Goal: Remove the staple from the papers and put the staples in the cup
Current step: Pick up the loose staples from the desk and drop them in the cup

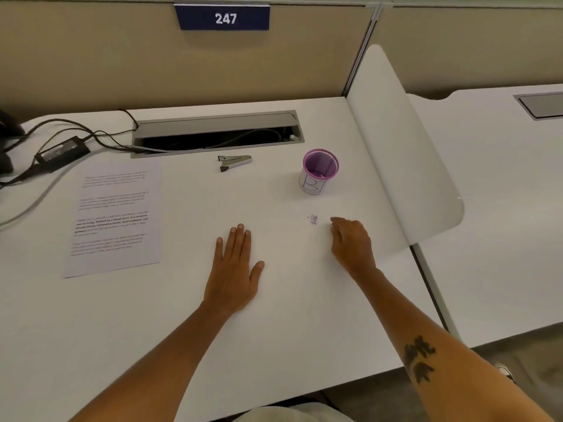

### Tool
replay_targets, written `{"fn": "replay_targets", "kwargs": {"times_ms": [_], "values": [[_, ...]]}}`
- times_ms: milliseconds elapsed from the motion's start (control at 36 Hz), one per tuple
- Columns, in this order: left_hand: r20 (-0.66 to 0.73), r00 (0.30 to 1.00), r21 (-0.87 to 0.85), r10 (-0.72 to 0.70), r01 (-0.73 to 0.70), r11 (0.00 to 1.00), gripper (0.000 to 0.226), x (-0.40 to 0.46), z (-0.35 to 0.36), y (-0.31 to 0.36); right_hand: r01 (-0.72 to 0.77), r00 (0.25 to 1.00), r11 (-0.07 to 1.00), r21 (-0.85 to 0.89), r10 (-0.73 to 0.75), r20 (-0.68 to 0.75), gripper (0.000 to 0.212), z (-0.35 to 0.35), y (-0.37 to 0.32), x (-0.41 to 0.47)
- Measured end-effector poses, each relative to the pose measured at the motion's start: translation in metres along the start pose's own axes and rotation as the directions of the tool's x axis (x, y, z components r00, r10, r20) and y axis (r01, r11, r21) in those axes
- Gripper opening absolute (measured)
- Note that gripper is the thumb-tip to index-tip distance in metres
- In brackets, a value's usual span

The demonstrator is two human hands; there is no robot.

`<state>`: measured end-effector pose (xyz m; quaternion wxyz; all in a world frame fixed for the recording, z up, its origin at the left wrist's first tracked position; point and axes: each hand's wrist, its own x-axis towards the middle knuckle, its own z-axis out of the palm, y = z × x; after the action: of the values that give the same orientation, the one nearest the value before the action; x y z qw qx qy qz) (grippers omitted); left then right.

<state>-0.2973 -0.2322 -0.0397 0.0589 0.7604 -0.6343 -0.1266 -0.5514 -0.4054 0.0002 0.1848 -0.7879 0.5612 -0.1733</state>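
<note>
Your left hand (234,266) lies flat, fingers spread, gripping nothing; your right hand (350,242) is curled loosely, empty, fingertips just right of a small cluster of staples (313,219) on the desk (289,315). Far of them stands the purple cup (320,171), hand-lettered "B". Staple remover (234,162) far centre; papers (117,217) left, text unreadable. Partition sign (224,18): "247".

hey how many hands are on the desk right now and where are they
2. The left hand lies flat, palm down, at the middle of the desk. The right hand is curled further right, fingertips beside a small cluster of staples, in front of the purple cup.
</note>
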Motion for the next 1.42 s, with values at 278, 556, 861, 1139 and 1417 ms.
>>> {"fn": "replay_targets", "kwargs": {"times_ms": [278, 556, 861, 1139, 1417], "values": [[-0.023, 1.000, -0.009, -0.001, 0.001, 1.000, 0.078, 0.000, -0.004, 0.002, -0.097, 0.994, 0.984, 0.146, 0.104, -0.040, 0.052, 0.017, -0.023, 0.009], [-0.035, 0.999, -0.015, -0.007, 0.006, 1.000, 0.077, 0.001, -0.004, 0.002, -0.175, 0.973, 0.941, 0.289, 0.210, -0.095, 0.047, 0.011, -0.033, 0.024], [-0.031, 0.999, -0.024, -0.012, 0.011, 1.000, 0.077, 0.002, -0.005, 0.002, -0.140, 0.987, 0.954, 0.265, 0.157, -0.044, 0.043, 0.000, -0.035, 0.033], [-0.029, 1.000, -0.026, -0.011, 0.010, 1.000, 0.077, 0.002, -0.008, 0.003, -0.210, 0.972, 0.903, 0.374, 0.234, -0.019, 0.040, 0.009, -0.043, 0.020], [-0.039, 0.999, -0.046, -0.011, 0.009, 0.999, 0.076, 0.003, -0.008, 0.002, -0.285, 0.941, 0.838, 0.465, 0.336, -0.030, 0.043, 0.007, -0.040, 0.014]]}}
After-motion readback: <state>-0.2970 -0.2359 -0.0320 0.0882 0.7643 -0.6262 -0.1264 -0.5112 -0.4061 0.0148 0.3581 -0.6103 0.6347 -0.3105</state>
